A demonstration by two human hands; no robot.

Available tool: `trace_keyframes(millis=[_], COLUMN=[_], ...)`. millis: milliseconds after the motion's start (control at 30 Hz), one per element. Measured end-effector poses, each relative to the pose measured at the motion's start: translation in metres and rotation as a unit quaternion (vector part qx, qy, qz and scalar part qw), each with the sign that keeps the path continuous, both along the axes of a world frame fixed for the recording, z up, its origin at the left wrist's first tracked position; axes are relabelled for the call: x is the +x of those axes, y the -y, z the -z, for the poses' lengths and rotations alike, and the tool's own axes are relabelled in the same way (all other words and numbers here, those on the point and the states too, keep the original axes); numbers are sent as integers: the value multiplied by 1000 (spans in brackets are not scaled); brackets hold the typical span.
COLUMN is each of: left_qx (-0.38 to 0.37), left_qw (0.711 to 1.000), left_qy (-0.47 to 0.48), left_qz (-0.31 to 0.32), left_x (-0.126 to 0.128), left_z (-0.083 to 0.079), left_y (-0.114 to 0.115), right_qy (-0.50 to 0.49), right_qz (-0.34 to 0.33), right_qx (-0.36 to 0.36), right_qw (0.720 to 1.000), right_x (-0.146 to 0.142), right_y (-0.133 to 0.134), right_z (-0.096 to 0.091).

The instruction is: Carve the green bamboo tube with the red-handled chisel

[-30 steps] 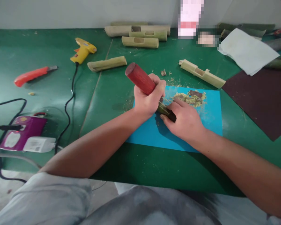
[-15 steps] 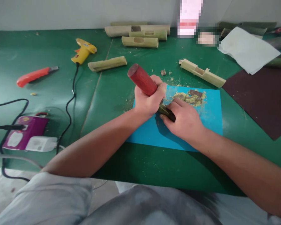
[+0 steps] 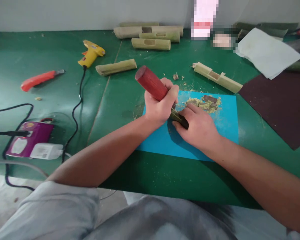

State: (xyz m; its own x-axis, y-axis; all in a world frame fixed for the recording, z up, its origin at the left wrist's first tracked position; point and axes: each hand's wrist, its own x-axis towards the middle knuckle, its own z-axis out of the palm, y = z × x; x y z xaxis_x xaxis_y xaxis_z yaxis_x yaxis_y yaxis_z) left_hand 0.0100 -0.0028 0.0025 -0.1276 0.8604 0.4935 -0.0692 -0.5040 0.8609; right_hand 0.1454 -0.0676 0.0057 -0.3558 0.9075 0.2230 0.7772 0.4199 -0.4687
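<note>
My left hand [image 3: 160,105] is wrapped round a tool with a thick red wooden handle [image 3: 150,82], which tilts up and to the left. The tool's working end is hidden behind my fingers. My right hand [image 3: 198,128] grips a short dark green bamboo piece [image 3: 180,119] and holds it down on a blue mat [image 3: 222,128]. The two hands touch over the mat's upper left part. A pile of pale shavings [image 3: 203,102] with a dark chip lies just beyond them on the mat.
On the green table: a notched bamboo piece [image 3: 218,78], a split piece [image 3: 116,67], several bamboo tubes [image 3: 150,33] at the back, a yellow glue gun [image 3: 91,53] with cord, an orange knife [image 3: 38,79], a purple power strip [image 3: 27,143], white paper [image 3: 265,51], a dark brown sheet [image 3: 282,103].
My hands stay together on the bamboo piece; the red handle shifts only slightly. The view has nudged a little.
</note>
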Motion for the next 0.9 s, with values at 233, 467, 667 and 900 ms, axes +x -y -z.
trace_keyframes(millis=[233, 467, 667, 900], left_qx=[10, 18, -15, -13], left_qw=[999, 999, 999, 1000], left_qy=[-44, -20, 32, -23], left_qz=[17, 39, 9, 0], left_x=[-2, -7, -2, 0], left_z=[1, 4, 2, 4], left_y=[0, -1, 0, -1], right_qy=[-4, -16, -1, 0], right_qz=[0, 2, -5, -2], right_qx=[4, -23, -5, -2], right_qw=[1000, 1000, 1000, 1000], right_x=[1, 1, 0, 0], right_y=[0, -1, 1, 1], right_z=[1, 0, 0, 0])
